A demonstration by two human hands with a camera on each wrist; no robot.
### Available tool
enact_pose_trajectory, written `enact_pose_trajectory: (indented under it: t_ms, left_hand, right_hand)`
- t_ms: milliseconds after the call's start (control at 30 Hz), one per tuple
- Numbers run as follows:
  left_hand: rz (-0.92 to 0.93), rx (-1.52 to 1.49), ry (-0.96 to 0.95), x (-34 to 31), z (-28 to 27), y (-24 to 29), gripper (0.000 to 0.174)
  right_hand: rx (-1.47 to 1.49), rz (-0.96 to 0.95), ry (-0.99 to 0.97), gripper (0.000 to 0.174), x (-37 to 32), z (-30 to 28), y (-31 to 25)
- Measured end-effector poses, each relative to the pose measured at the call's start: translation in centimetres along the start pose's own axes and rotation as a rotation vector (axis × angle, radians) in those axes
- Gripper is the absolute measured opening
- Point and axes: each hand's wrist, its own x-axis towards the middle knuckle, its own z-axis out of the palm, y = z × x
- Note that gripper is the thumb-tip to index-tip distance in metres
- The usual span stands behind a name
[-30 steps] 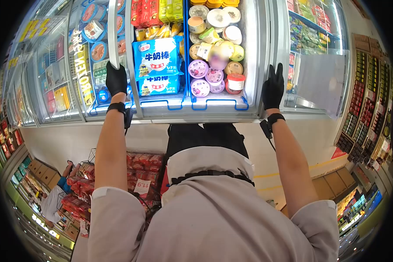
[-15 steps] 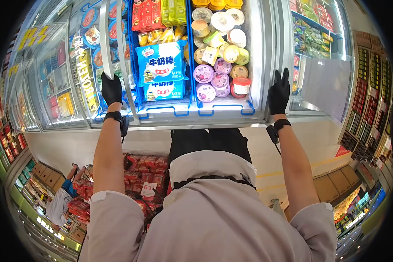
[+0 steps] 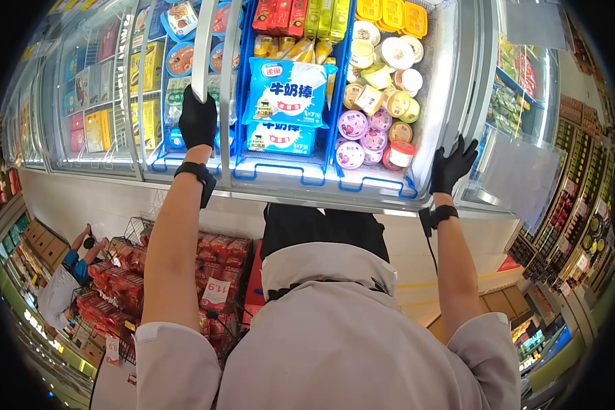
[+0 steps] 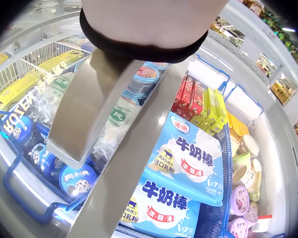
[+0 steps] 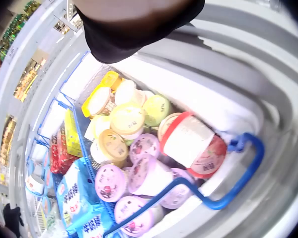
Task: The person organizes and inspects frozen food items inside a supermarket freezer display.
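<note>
My black-gloved left hand (image 3: 198,119) grips the near end of the grey handle bar (image 3: 203,51) on the freezer's sliding glass lid. In the left wrist view that handle (image 4: 84,114) slants over the compartment, the fingers hidden behind the wrist. My right hand (image 3: 454,167), also gloved, rests with spread fingers on the freezer's right frame near the front corner. Between the hands lie blue milk-bar bags (image 3: 290,92) in a blue basket. Beside them are ice cream cups (image 3: 352,126), with a red-lidded tub (image 3: 400,154) nearest my right hand.
Tubs with blue rims (image 3: 181,59) show through the glass at left. Yellow tubs (image 3: 391,14) sit at the back. A clear panel (image 3: 526,174) stands right of my right hand. Red packages (image 3: 116,273) fill wire racks behind me, where another person (image 3: 58,294) is.
The view has turned, so the freezer appears further right. The left hand and lid edge stand slightly further left of the blue bags. My right hand's fingers have spread apart.
</note>
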Motion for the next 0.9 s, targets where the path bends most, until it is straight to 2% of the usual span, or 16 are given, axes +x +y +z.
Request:
enact_pose_trajectory:
  t_ms: [67, 100, 133, 167, 200, 233, 267, 367, 400, 433, 500, 567, 600, 633, 833, 900]
  left_hand:
    - [0.057, -0.024, 0.041, 0.0, 0.4, -0.3, 0.04]
    - [0.065, -0.031, 0.038, 0.1, 0.4, -0.4, 0.04]
    - [0.072, -0.051, 0.038, 0.1, 0.4, -0.5, 0.04]
    - [0.079, -0.072, 0.038, 0.2, 0.4, -0.6, 0.041]
    - [0.029, -0.106, 0.005, 0.1, -0.1, -0.1, 0.041]
    - [0.023, -0.135, -0.024, 0.2, -0.2, -0.1, 0.042]
    - [0.013, -0.155, -0.037, 0.2, -0.1, -0.3, 0.042]
    - [-0.018, -0.192, -0.071, 0.3, -0.4, -0.2, 0.041]
    - [-0.015, -0.201, -0.095, 0.6, -0.4, -0.4, 0.041]
    - [-0.019, -0.212, -0.118, 0.7, -0.5, -0.3, 0.04]
    - [-0.052, -0.197, -0.128, 0.5, -0.9, 0.0, 0.038]
    - [-0.053, -0.176, -0.167, 0.8, -0.7, -0.3, 0.039]
    - [-0.011, -0.198, -0.128, 0.8, -0.4, -0.6, 0.041]
    - [0.028, -0.218, -0.089, 0.8, 0.0, -1.0, 0.042]
    - [-0.004, -0.224, -0.178, 0.8, -1.0, -0.7, 0.041]
    - [-0.015, -0.263, -0.191, 0.9, -1.2, -0.4, 0.04]
  right_hand:
    - [-0.114, 0.022, 0.06, 0.062, 0.5, 1.3, -2.3]
    - [-0.032, -0.037, 0.001, 0.059, 1.0, 1.2, -4.2]
    - [0.422, -0.061, -0.129, 0.056, 1.2, 1.9, -5.8]
    - [0.672, -0.1, -0.291, 0.056, 1.5, 3.0, -7.6]
    - [0.702, -0.207, -0.384, 0.056, 1.8, 5.0, -9.4]
    - [0.603, -0.265, -0.354, 0.055, 1.7, 6.0, -11.7]
    - [0.671, -0.236, -0.373, 0.054, 1.8, 7.1, -14.0]
    - [0.597, -0.343, -0.344, 0.059, 1.9, 12.0, -19.8]
    - [0.352, -0.36, -0.491, 0.065, 2.2, 10.2, -23.1]
    - [0.273, -0.455, -0.437, 0.072, 1.3, 11.9, -24.2]
    - [0.454, -0.412, -0.76, 0.091, 1.1, 15.5, -26.4]
    - [0.147, -0.236, -0.755, 0.112, -0.3, 16.2, -29.0]
    - [-0.027, -0.249, -0.652, 0.127, -1.4, 16.0, -30.2]
    - [-0.14, -0.198, -0.708, 0.132, -1.6, 16.0, -31.1]
    - [-0.187, -0.119, -0.599, 0.133, -2.9, 16.7, -32.4]
    - [-0.153, -0.096, -0.644, 0.133, -2.7, 16.2, -32.4]
